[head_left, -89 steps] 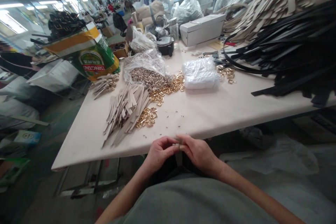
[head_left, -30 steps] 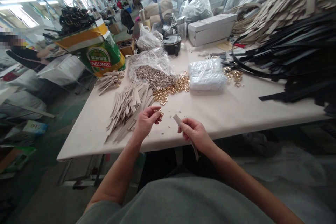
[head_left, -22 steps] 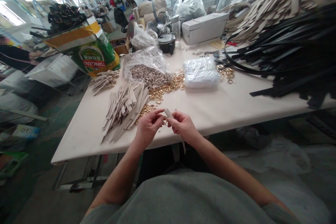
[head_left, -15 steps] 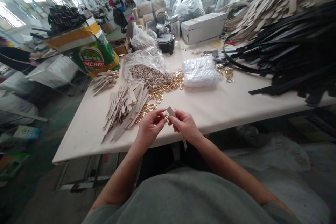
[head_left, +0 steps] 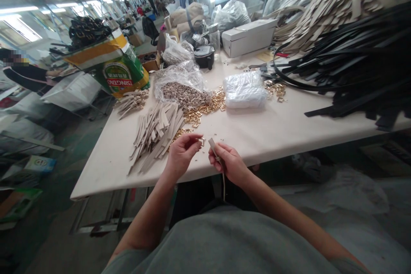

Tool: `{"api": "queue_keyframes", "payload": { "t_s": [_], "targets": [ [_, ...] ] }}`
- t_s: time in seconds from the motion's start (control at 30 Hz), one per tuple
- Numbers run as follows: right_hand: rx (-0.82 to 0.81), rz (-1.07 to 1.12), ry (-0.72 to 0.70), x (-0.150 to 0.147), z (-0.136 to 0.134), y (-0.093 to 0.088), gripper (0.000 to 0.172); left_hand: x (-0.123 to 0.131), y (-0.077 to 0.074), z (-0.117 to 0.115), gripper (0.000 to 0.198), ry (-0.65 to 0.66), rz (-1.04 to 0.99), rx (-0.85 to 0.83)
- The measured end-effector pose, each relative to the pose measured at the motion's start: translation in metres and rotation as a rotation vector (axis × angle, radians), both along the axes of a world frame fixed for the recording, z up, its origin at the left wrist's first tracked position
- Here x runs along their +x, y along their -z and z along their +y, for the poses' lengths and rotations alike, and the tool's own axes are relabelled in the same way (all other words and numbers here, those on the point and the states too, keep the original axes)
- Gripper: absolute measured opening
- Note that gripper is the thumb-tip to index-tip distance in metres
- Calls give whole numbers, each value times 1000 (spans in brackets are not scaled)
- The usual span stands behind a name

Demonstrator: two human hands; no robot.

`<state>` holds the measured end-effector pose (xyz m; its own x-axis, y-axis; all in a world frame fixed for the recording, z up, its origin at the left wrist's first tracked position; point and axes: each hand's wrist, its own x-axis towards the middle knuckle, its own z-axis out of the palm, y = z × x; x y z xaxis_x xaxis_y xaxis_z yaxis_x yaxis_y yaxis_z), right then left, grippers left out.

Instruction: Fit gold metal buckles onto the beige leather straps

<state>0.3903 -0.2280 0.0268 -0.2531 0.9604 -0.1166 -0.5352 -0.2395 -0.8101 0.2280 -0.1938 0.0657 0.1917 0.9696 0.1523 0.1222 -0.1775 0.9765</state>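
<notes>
Between its thumb and fingers my left hand (head_left: 183, 154) pinches a small gold buckle (head_left: 202, 141). A short gap away, my right hand (head_left: 229, 160) is closed round a beige strap (head_left: 212, 144); one end sticks up past the fingers and the other hangs below the table edge. Beyond my left hand lie more gold buckles (head_left: 193, 117) in a loose heap. A fanned pile of beige straps (head_left: 156, 128) rests to the left of them. Behind, small beige loops (head_left: 184, 94) spill from a clear plastic bag (head_left: 180, 75).
A plastic-wrapped white bundle (head_left: 244, 90) sits mid-table. Long black straps (head_left: 359, 60) overhang the right side, below beige ones (head_left: 337, 0). A white box (head_left: 249, 37) and black pot (head_left: 204, 56) stand behind. At the left corner is a green carton (head_left: 118, 72); a person (head_left: 27, 70) works beyond it.
My hands have drawn apart: the buckle in my left hand is now clear of the strap. My right hand has turned and shifted slightly lower with the strap. The view has swung slightly left.
</notes>
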Motion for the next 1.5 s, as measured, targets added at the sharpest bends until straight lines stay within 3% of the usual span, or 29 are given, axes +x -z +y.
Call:
{"api": "queue_keyframes", "payload": {
  "t_s": [0.1, 0.2, 0.37, 0.53, 0.67, 0.77, 0.93, 1.17, 1.4, 1.5],
  "targets": [
    [-32, 68, -163, -4, -8, -6, 37, 3, 1, 0, 19, -12, -9, 40],
    [-69, 152, -223, -8, -9, -9, 33, 5, 1, -4, 17, -12, 17, 127],
    [-99, 219, -171, -9, -8, -11, 31, 5, 4, -11, 16, -34, 46, 255],
    [-22, 115, -93, -8, -9, -16, 32, 4, 8, -16, 10, -37, 57, 375],
    [129, -108, -8, -5, -10, -19, 35, 7, 13, -20, 20, 84, -155, 196],
    [238, -291, 56, -3, -9, -20, 38, 11, 17, -20, 26, 41, -290, 35],
    [337, -473, 117, 0, -8, -16, 40, 13, 15, -18, 27, 124, -305, -206],
    [421, -612, 99, 5, -6, -16, 35, 9, 10, -21, 29, 5, -236, -149],
    [520, -745, 65, 10, -4, -18, 30, 10, 5, -21, 26, 63, -232, -159],
    [507, -731, -35, 15, -3, -22, 29, 7, 4, -17, 23, 62, -228, -187]
  ]
}}
